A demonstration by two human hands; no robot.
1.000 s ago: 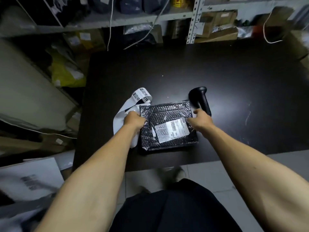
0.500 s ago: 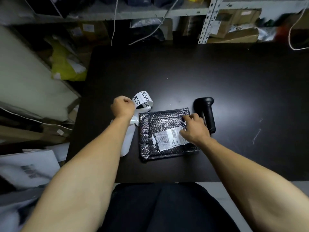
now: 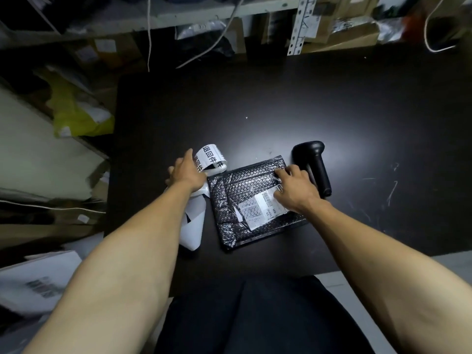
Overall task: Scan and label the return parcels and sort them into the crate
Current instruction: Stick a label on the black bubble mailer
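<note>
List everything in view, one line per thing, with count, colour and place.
Parcel: one, black bubble wrap with a white shipping label, table's near middle.
Label strip: one, white with black print, curling left of the parcel.
Scanner: one, black, lying right of the parcel.
Table: one, black.
Shelves: grey, behind the table, holding boxes and bags.
Yellow bag: one, left of the table.
Left hand: on the label strip.
Right hand: fingers on the parcel's shipping label.
</note>
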